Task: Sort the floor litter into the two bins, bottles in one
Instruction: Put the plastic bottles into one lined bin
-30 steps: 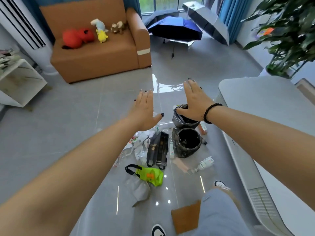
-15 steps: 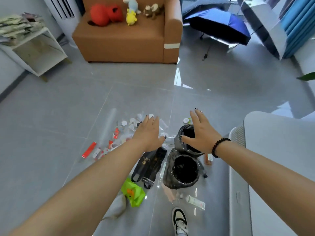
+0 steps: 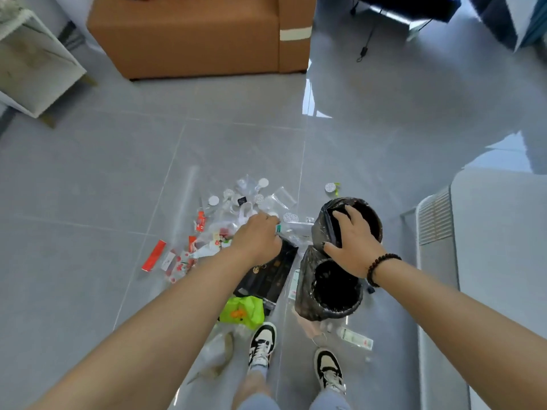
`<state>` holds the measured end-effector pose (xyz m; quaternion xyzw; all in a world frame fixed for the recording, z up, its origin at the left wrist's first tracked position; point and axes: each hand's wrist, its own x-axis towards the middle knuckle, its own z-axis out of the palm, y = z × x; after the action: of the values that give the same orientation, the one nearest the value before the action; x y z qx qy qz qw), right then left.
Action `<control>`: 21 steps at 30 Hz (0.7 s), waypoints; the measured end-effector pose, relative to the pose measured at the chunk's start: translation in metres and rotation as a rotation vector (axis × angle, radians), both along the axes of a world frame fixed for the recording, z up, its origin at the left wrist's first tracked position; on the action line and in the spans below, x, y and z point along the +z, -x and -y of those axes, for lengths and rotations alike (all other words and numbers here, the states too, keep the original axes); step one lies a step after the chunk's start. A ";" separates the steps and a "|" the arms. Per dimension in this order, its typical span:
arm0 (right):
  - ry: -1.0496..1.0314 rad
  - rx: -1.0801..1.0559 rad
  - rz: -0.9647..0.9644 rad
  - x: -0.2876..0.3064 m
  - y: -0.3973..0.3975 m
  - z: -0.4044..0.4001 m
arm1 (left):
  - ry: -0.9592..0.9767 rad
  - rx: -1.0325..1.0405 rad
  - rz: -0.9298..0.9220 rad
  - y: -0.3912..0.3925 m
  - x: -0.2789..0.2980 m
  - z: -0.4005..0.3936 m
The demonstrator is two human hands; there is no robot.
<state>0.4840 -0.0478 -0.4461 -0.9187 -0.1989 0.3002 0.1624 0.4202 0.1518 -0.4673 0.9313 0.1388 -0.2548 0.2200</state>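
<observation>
Near bin (image 3: 331,291): open-mouthed by the feet; a nudge could tip it.
Right hand (image 3: 353,247): grip clamped on far bin (image 3: 368,216) rim; liner may slip.
Left hand (image 3: 257,236): fingers curled into floor litter (image 3: 236,208); contents unclear; clear bottles could skid away.

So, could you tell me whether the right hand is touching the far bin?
Touching: the head view shows the right hand lying on the far bin, thumb on its black liner outside and fingers over the rim.
</observation>
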 end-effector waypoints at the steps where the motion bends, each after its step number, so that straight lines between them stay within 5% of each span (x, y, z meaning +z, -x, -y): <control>1: 0.001 -0.020 -0.011 -0.005 -0.002 -0.006 | 0.020 -0.003 0.017 -0.004 -0.005 -0.006; 12: -0.197 -0.398 -0.144 -0.110 0.012 -0.081 | 0.137 0.121 -0.022 0.004 -0.108 -0.063; 21: -0.226 -0.371 -0.144 -0.265 -0.008 -0.120 | 0.133 0.264 0.052 -0.001 -0.254 -0.098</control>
<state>0.4923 0.0720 -0.7112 -0.8917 -0.0465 0.3060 0.3304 0.4210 0.2503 -0.7209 0.8948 0.2371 -0.2079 0.3162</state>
